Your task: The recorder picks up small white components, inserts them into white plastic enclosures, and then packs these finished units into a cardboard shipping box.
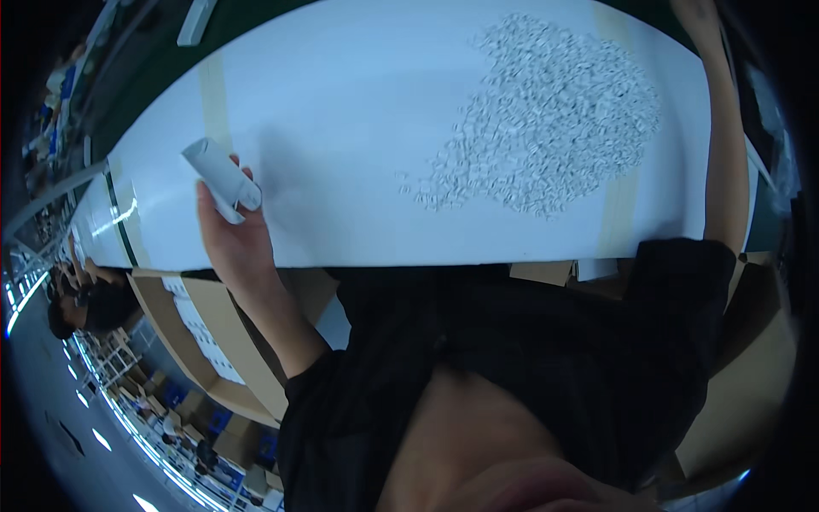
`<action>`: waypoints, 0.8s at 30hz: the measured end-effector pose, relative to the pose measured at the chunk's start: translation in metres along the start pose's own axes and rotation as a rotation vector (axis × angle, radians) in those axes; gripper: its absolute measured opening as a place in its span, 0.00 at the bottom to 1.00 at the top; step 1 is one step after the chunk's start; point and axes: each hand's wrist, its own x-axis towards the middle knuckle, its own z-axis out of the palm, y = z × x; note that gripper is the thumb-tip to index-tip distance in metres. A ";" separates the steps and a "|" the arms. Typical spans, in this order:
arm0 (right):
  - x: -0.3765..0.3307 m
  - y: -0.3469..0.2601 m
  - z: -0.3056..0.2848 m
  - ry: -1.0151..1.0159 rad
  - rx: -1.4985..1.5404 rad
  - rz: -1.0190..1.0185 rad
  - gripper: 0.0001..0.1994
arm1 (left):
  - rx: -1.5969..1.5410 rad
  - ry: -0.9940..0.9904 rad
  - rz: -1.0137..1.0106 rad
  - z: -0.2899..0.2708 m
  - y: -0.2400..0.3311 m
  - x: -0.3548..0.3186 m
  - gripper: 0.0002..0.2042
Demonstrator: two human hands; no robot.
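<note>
My left hand [235,239] is raised over the left part of the white table [341,128]. Its thumb and fingers are closed round a small white carton [220,173], which is tilted and has a loose flap at its lower end. Toward the far right edge of the table reaches my right hand [698,15], cut off by the top of the view, so its fingers are hidden. Left of my right arm, a broad heap of small white pieces [554,119] lies spread on the table. They are too small to name.
An open cardboard box [247,341] with rows of white items stands below the table's near edge at left. More cardboard [742,401] is at lower right. A white bar [196,21] lies beyond the far edge. Another person [94,303] sits at far left.
</note>
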 end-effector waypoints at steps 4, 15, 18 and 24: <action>-0.121 -0.093 0.098 -0.219 0.091 -0.378 0.22 | -0.643 -0.255 -0.393 -0.010 0.011 -0.012 0.28; -0.215 -0.224 0.171 -0.261 -0.016 -0.951 0.08 | -0.682 -0.389 -0.349 -0.046 -0.017 -0.036 0.29; -0.208 -0.232 0.168 -0.415 -0.288 -0.990 0.07 | -0.650 -0.386 -0.312 -0.062 -0.013 -0.041 0.28; -0.198 -0.230 0.186 -0.402 -0.316 -1.166 0.05 | -0.614 -0.370 -0.312 -0.062 -0.021 -0.047 0.25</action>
